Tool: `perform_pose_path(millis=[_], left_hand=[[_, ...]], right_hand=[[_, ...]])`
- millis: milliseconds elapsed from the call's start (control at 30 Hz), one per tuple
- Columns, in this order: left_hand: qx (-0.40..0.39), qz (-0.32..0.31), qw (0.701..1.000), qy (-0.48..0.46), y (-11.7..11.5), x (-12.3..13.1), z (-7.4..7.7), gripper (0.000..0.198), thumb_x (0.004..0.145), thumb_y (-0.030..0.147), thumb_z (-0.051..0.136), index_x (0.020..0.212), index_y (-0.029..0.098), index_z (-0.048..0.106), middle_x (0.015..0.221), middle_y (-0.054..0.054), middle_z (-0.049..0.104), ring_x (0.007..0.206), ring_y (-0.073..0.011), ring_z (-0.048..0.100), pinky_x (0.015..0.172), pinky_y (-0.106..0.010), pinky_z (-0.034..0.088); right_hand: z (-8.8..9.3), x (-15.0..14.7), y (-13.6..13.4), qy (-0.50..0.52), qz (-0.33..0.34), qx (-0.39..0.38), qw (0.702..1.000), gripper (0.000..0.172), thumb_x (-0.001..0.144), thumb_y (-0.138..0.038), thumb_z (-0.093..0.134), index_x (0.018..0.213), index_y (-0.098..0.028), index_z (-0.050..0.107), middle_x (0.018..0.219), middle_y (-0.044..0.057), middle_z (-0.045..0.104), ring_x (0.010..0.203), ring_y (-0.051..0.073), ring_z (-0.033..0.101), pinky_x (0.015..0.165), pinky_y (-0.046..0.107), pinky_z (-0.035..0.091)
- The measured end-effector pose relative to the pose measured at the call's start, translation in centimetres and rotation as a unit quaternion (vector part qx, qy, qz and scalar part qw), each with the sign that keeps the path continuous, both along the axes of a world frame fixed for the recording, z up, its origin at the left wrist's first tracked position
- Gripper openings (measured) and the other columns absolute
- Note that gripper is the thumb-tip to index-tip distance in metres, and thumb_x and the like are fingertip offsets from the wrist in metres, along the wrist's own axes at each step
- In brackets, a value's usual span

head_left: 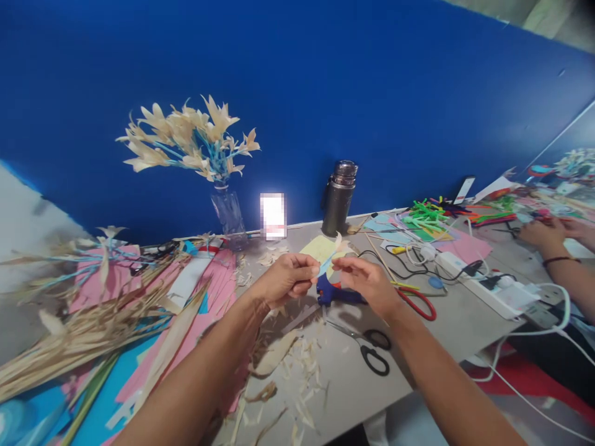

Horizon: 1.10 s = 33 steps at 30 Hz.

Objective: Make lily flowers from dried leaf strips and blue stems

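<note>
Blue wall (297, 93) behind, grey tabletop (344, 396) below: we pinch a small dried-husk flower (341, 243) by its pale-blue stem (326, 263).
Our left hand (290, 279) clamps the lower stem between thumb and fingers, the flower tilting up and away over yellow paper (315, 248); our right hand (367, 282) curls just beside it, and we cannot tell whether its fingertips grip. We judge the step in hand to be fine stem work, perhaps wrapping or shaping. Next seems to call for a steady left pinch and a light right touch. Beneath our hands lies a blue glue gun (326, 292); black-handled scissors (375, 373) lie nearer us, and similar husk flowers (162, 127) stand in a clear vase (227, 214).
</note>
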<state>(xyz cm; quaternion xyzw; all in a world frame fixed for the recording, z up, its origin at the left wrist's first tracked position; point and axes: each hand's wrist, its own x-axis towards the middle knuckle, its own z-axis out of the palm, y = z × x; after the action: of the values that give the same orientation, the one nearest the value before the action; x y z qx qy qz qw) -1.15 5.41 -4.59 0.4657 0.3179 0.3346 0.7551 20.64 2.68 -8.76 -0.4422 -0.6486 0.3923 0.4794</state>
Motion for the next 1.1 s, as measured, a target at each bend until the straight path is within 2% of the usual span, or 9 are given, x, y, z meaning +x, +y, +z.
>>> perform_pose_path(millis=[100, 233, 333, 467, 600, 767, 867, 1000, 1100], left_hand=[[-0.008, -0.033, 0.999, 0.000, -0.4, 0.4, 0.1, 0.029, 0.064, 0.031, 0.085, 0.069, 0.013, 0.064, 0.047, 0.006, 0.048, 0.035, -0.0009, 0.026, 0.037, -0.017, 0.013], [0.005, -0.021, 1.000, 0.003, -0.7, 0.7, 0.3, 0.030, 0.062, 0.032, 0.086, 0.069, 0.013, 0.064, 0.047, 0.005, 0.049, 0.035, -0.0012, 0.027, 0.036, -0.017, 0.014], [0.031, 0.018, 0.999, -0.002, -0.9, 0.9, 0.5, 0.030, 0.060, 0.031, 0.086, 0.069, 0.013, 0.064, 0.055, 0.002, 0.057, 0.035, -0.0013, 0.032, 0.035, -0.018, 0.016], [0.081, 0.071, 0.994, 0.015, -1.2, 1.4, 0.6, 0.025, 0.064, 0.031, 0.081, 0.070, 0.013, 0.065, 0.059, 0.000, 0.061, 0.037, -0.0031, 0.039, 0.036, -0.018, 0.021], [0.094, 0.121, 0.988, 0.026, -1.4, 2.0, 0.3, 0.025, 0.068, 0.034, 0.080, 0.071, 0.015, 0.064, 0.050, 0.004, 0.054, 0.037, -0.0039, 0.036, 0.038, -0.019, 0.021], [0.081, 0.174, 0.981, 0.027, -1.5, 2.4, -0.2, 0.027, 0.067, 0.036, 0.080, 0.074, 0.015, 0.064, 0.041, 0.007, 0.046, 0.036, -0.0049, 0.035, 0.039, -0.018, 0.021], [0.061, 0.146, 0.987, 0.011, -1.8, 2.3, 0.0, 0.030, 0.067, 0.038, 0.080, 0.075, 0.016, 0.062, 0.040, 0.007, 0.046, 0.035, -0.0047, 0.033, 0.038, -0.017, 0.020], [0.027, 0.058, 0.998, 0.004, -2.4, 2.1, 1.0, 0.034, 0.065, 0.038, 0.083, 0.072, 0.016, 0.058, 0.041, 0.008, 0.043, 0.036, -0.0034, 0.029, 0.037, -0.017, 0.015], [0.035, 0.042, 0.999, 0.005, -2.6, 2.1, 1.3, 0.035, 0.063, 0.036, 0.084, 0.072, 0.016, 0.058, 0.045, 0.007, 0.045, 0.037, -0.0032, 0.030, 0.037, -0.017, 0.016]], right_hand=[[1.2, -1.0, 0.0, 0.165, 0.027, -0.048, 0.985, 0.034, 0.078, -0.041, 0.078, 0.104, -0.020, 0.074, 0.095, 0.005, 0.071, 0.075, 0.016, 0.061, 0.073, 0.032, 0.052], [1.7, -2.3, 0.1, 0.248, -0.006, -0.062, 0.967, 0.027, 0.073, -0.041, 0.083, 0.087, -0.019, 0.073, 0.075, 0.000, 0.064, 0.063, 0.012, 0.052, 0.060, 0.027, 0.045], [1.5, -2.7, -0.3, 0.255, -0.018, -0.081, 0.963, 0.028, 0.074, -0.044, 0.081, 0.080, -0.019, 0.071, 0.072, 0.000, 0.062, 0.058, 0.010, 0.047, 0.055, 0.025, 0.040], [0.9, -3.0, -1.1, 0.205, -0.049, -0.071, 0.975, 0.030, 0.079, -0.046, 0.077, 0.080, -0.017, 0.071, 0.071, 0.001, 0.063, 0.056, 0.010, 0.045, 0.053, 0.025, 0.036], [0.8, -4.2, -1.8, 0.162, -0.100, -0.037, 0.981, 0.032, 0.081, -0.049, 0.074, 0.075, -0.018, 0.070, 0.066, 0.000, 0.062, 0.055, 0.011, 0.044, 0.052, 0.026, 0.035], [1.4, -6.1, -1.8, 0.199, -0.135, -0.032, 0.970, 0.031, 0.075, -0.047, 0.077, 0.073, -0.018, 0.068, 0.061, -0.002, 0.058, 0.053, 0.011, 0.044, 0.053, 0.025, 0.038], [2.0, -5.8, -1.3, 0.247, -0.158, -0.052, 0.955, 0.031, 0.070, -0.046, 0.081, 0.077, -0.018, 0.071, 0.067, -0.001, 0.062, 0.056, 0.011, 0.046, 0.051, 0.024, 0.038], [3.1, -4.1, -0.4, 0.306, -0.086, -0.070, 0.945, 0.032, 0.068, -0.046, 0.085, 0.081, -0.018, 0.075, 0.073, 0.000, 0.062, 0.060, 0.009, 0.047, 0.050, 0.022, 0.035], [3.8, -3.3, 0.1, 0.299, -0.052, -0.077, 0.950, 0.031, 0.064, -0.044, 0.089, 0.076, -0.018, 0.076, 0.070, 0.000, 0.060, 0.060, 0.009, 0.045, 0.050, 0.022, 0.033]])
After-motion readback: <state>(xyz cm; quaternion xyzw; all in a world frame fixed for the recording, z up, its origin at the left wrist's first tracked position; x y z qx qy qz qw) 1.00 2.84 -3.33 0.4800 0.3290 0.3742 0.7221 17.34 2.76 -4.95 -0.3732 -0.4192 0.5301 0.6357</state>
